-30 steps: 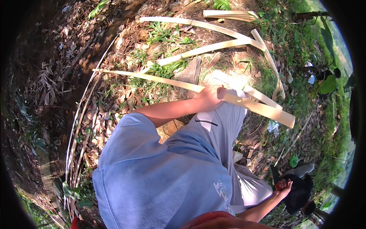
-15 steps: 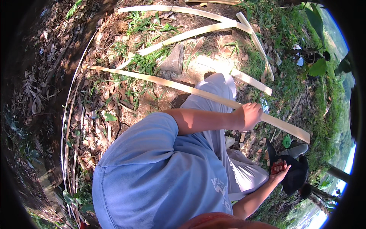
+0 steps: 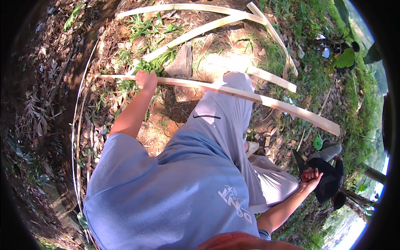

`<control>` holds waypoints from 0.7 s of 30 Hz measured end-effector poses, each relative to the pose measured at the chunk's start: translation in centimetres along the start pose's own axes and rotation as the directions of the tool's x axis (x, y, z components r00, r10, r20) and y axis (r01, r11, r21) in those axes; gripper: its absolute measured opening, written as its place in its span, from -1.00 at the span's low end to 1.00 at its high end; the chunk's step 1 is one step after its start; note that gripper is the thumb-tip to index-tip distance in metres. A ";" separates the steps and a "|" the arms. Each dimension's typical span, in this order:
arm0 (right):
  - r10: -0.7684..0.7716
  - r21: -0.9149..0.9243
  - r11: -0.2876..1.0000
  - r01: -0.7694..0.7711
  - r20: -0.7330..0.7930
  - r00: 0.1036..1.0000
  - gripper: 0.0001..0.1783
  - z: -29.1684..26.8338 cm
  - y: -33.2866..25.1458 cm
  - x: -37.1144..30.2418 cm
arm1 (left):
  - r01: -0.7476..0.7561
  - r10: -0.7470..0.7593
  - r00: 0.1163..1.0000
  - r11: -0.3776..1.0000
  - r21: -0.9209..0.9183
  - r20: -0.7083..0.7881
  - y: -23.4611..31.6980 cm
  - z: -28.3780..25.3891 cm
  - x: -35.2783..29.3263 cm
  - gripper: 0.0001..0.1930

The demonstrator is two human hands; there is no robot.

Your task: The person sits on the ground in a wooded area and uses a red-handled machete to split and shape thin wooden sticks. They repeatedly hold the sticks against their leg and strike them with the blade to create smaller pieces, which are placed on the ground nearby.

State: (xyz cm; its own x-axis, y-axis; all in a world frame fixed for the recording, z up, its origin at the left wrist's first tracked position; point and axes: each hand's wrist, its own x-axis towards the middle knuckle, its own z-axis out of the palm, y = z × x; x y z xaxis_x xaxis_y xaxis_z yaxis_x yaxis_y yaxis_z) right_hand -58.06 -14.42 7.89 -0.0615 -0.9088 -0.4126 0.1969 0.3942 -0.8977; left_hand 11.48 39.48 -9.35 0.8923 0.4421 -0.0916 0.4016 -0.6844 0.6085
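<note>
A long, pale split bamboo strip (image 3: 233, 92) lies slantwise across in front of my knee, its wide end at the right and its thin end at the left. My left hand (image 3: 146, 80) is closed round it near the thin end, arm stretched out. Low at the right, my right hand (image 3: 311, 181) is closed on the red handle of a knife (image 3: 307, 175). The knife's dark blade points up and away beside my leg, and its edge cannot be made out.
More bamboo strips (image 3: 196, 35) lie crossed on the ground ahead, near a flat stone (image 3: 180, 62). Long thin strips (image 3: 74, 146) curve along the left. Another person in dark clothes (image 3: 327, 179) is at the right, near a green object (image 3: 318, 142). Grass and dry leaves cover the ground.
My left hand has gone from the wide part of the bamboo strip to near its thin left end. The strip's right end has risen slightly in view. My right hand still holds the knife.
</note>
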 end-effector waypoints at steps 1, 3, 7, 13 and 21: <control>0.003 0.005 1.000 -0.003 0.048 0.999 -0.47 -0.1 0.1 0.3 | 0.155 -0.153 0.988 0.986 -0.058 0.032 -2.0 -0.3 1.5 -0.44; 0.003 0.011 1.000 -0.004 0.142 0.990 -0.48 -0.8 0.0 1.5 | 0.430 -0.370 0.886 0.881 -0.197 0.280 -5.5 -0.7 3.3 -0.37; -0.021 0.003 1.000 0.021 0.009 1.000 -0.51 1.0 0.1 0.4 | 0.714 -0.368 0.654 0.587 -0.381 0.661 -8.5 0.3 3.2 -0.22; -0.020 0.025 1.000 0.019 0.069 0.997 -0.52 -0.1 0.1 0.9 | 0.718 -0.202 0.696 0.168 -0.675 0.690 -6.3 5.0 2.9 -0.49; -0.013 0.017 1.000 0.012 0.035 0.999 -0.54 -2.2 0.6 0.6 | 0.343 -0.420 0.889 0.347 -0.873 0.182 2.4 3.7 1.3 -0.61</control>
State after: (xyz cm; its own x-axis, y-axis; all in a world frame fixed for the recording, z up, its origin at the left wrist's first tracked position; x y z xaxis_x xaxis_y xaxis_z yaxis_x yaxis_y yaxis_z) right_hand -60.15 -14.43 6.77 -0.0300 -0.9181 -0.3952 0.2129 0.3805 -0.9000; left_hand 14.32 36.25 -10.94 0.6624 0.5749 -0.4803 0.2650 0.4198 0.8681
